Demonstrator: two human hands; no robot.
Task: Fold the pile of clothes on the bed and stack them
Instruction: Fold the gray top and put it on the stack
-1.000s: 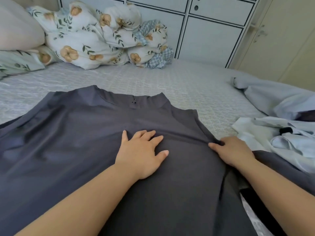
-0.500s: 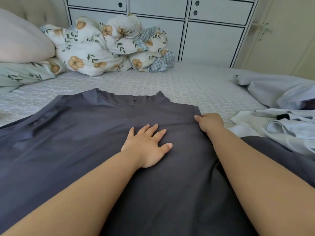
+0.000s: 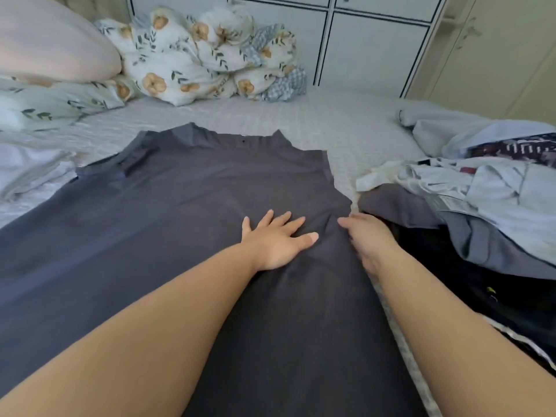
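Observation:
A dark grey sleeveless garment (image 3: 186,224) lies spread flat on the bed (image 3: 346,130), its collar pointing away from me. My left hand (image 3: 276,239) presses flat on its chest area with the fingers spread. My right hand (image 3: 367,236) is at the garment's right armhole edge and grips the fabric there; creases run between the two hands. A loose pile of clothes (image 3: 496,191) in light blue and white lies to the right, on top of another grey piece (image 3: 421,212) and a black one (image 3: 487,296).
Floral quilts (image 3: 192,61) and pillows (image 3: 48,40) are heaped at the head of the bed, on the left. A pale cloth (image 3: 30,170) lies at the left edge. White cabinet doors (image 3: 370,43) stand behind the bed.
My right hand has slid from the garment's shoulder back toward me along the right edge to the armhole. My left hand stays flat in place. The view has tilted down.

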